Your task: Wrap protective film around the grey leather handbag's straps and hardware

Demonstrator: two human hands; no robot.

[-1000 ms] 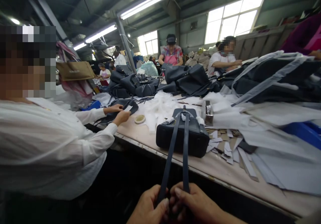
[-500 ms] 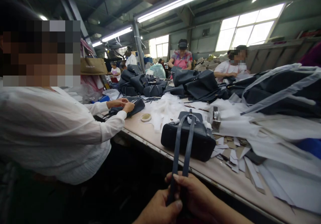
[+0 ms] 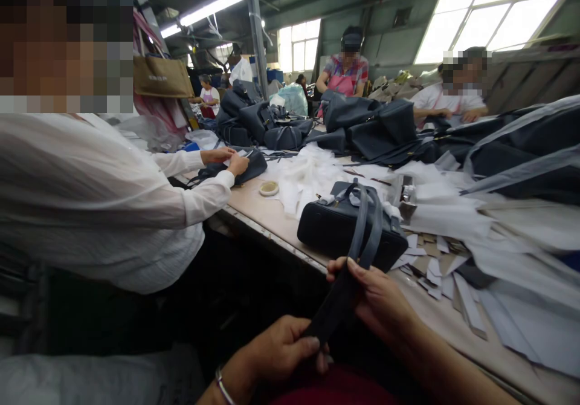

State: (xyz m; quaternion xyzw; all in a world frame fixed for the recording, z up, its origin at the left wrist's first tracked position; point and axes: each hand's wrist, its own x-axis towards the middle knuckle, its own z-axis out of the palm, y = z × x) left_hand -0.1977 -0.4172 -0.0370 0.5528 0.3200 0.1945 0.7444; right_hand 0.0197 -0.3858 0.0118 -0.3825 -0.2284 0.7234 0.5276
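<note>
A dark navy leather bag (image 3: 348,226) lies on its side on the table, close to the front edge. Two long straps (image 3: 368,226) run from it down toward me. My right hand (image 3: 378,293) pinches both straps just beyond the table's edge, thumb on top. Lower and to the left, my left hand (image 3: 285,344) is closed around the strap ends, where a wider dark stretch spans between my hands. A bracelet (image 3: 223,387) circles my left wrist. Some white wrapping shows on the bag's upper side.
On my left, a co-worker in a white shirt (image 3: 136,205) handles another dark bag (image 3: 254,166). A tape roll (image 3: 269,188), white tissue (image 3: 312,172) and paper scraps (image 3: 435,269) lie around. Dark bags (image 3: 367,121) are heaped behind, with other people beyond.
My hands have drawn apart along the straps, the left going lower left and the right moving up and right. The bag has tilted slightly and the straps now slant. The camera view has shifted.
</note>
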